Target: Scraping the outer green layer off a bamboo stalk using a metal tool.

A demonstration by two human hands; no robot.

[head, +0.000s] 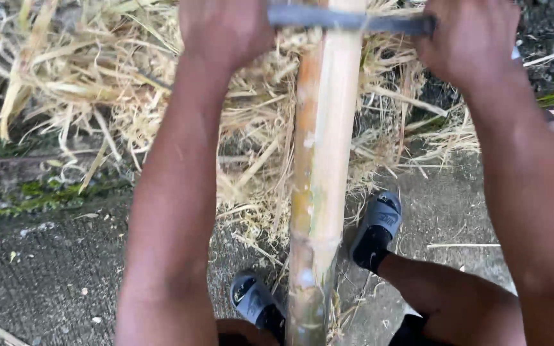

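Fingers of left hand [224, 29] and right hand [469, 38] clenched on blade [347, 20] across bamboo pole [320, 166]; best: even pressure both ends, shallow angle.

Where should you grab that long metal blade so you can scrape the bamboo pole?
Probably at its two ends, coming down from above, one hand each side. The blade lies crosswise over the bamboo pole, sticking out both sides, just where the left hand and right hand grip.
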